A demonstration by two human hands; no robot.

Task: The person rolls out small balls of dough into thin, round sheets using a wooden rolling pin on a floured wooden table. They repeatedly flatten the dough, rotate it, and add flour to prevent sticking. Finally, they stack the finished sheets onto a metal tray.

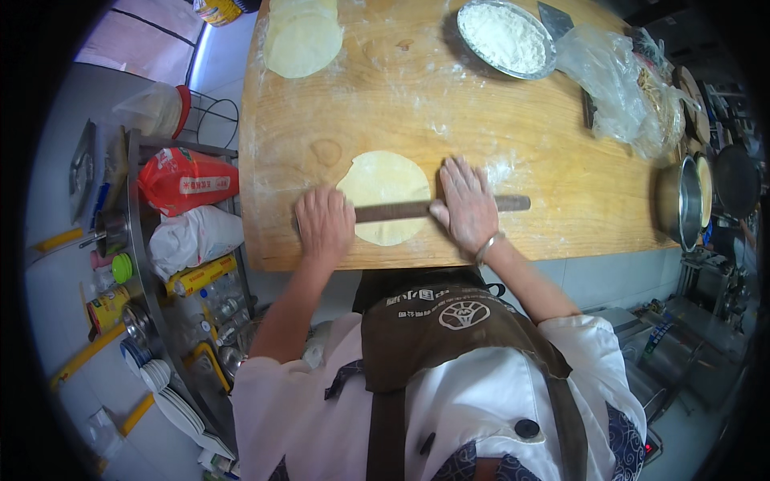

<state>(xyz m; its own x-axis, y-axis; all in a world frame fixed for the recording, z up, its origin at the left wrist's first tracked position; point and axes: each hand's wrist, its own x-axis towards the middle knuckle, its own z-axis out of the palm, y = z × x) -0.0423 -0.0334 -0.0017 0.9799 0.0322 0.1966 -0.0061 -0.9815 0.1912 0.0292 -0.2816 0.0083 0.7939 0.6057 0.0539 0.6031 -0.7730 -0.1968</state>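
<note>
A thin round sheet of pale yellow dough (385,174) lies near the front edge of the wooden worktop (511,126). Across its lower half runs a dark wooden rolling pin (394,211), slightly blurred. My left hand (326,223) covers the pin's left end, just beside the dough. Toward the other end, my right hand (468,207) presses the pin under its palm, fingers stretched forward and dusted with flour; the pin's right tip sticks out beyond it. At the upper left, several rolled dough rounds (302,45) lie overlapping.
A metal bowl of flour (506,39) stands at the far side, beside a flat metal scraper (554,21) and clear plastic bags (619,90). An empty-looking metal bowl (680,201) sits at the right edge. Left of the worktop, a metal shelf rack (144,240) holds bags, bottles and plates.
</note>
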